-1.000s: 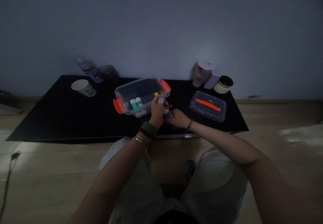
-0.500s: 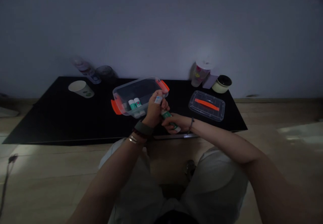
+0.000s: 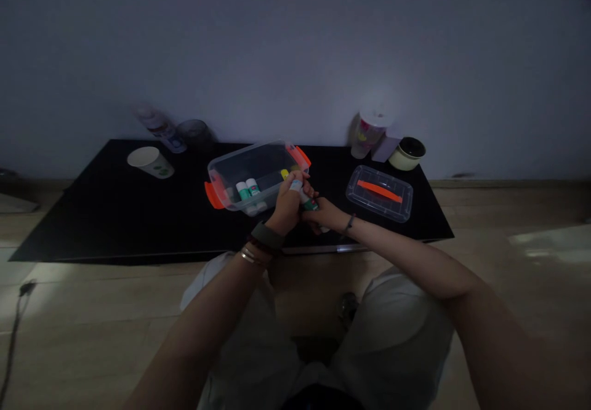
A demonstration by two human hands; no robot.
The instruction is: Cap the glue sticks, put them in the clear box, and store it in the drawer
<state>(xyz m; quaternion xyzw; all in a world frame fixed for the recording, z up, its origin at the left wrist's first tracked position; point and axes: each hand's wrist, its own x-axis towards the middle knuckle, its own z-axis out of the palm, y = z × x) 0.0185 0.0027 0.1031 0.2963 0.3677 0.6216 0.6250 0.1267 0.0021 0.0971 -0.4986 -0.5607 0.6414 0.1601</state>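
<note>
A pale wall [image 3: 295, 40] is rising behind a low black table [image 3: 92, 231], and the head camera is looking down on the action at the table's near side. The left hand [image 3: 289, 208] is closing its fingers around the upper end of a green-banded glue stick [image 3: 308, 202], while the right hand [image 3: 323, 214] is wrapping the lower end, so the stick is tilting across the gap between them, just beside the corner of a clear plastic box [image 3: 244, 162]. Both grips are pressed firmly together, and that two-handed hold is keeping the stick steady. Two similar sticks [image 3: 244, 191] are standing inside the box, and a clear lid [image 3: 379, 193] with an orange handle is lying to the right, while a paper cup [image 3: 150, 162] is sitting further left.
</note>
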